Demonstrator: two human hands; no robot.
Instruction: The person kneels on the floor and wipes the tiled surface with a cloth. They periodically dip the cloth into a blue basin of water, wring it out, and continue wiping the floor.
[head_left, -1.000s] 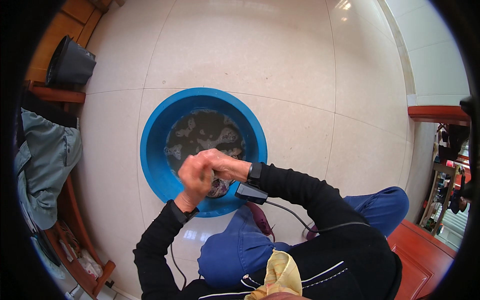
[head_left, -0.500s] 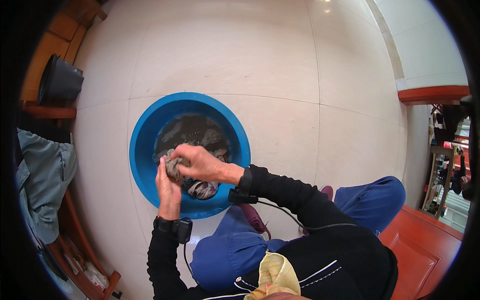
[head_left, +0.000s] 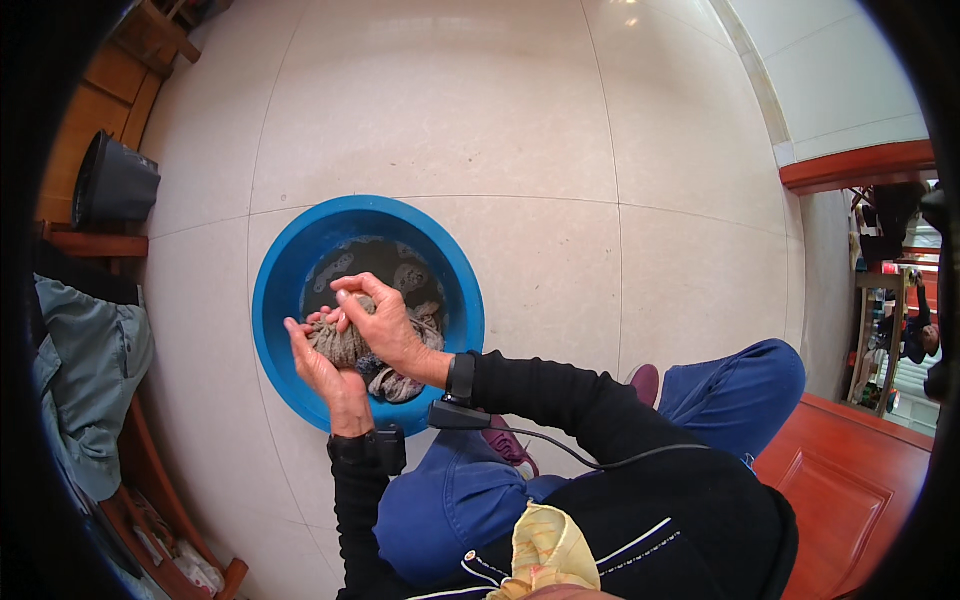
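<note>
Above the water in a round blue basin (head_left: 268, 300), both my hands grip a wet, bunched-up grey-beige knitted cloth (head_left: 340, 345). My left hand (head_left: 330, 378) cups it from the near left side, fingers curled round it. From the right, my right hand (head_left: 388, 328) wraps over its top, partly hiding it. More wet fabric, a patterned greyish-purple piece (head_left: 395, 385), lies in the basin beside my right wrist. Murky dark water (head_left: 375, 255) with patches of suds fills the far side of the basin.
The basin stands on a pale tiled floor (head_left: 480, 110). Along the left are a dark grey bin (head_left: 117, 182) and a wooden chair with a grey-green garment (head_left: 95, 370) over it. My blue-trousered knee (head_left: 440, 510) is close to the basin's near edge. A red wooden panel (head_left: 830, 500) lies right.
My left hand has turned more palm-up under the cloth, and my right hand has shifted over it. More of the cloth's ribbed knit shows. The view has moved slightly.
</note>
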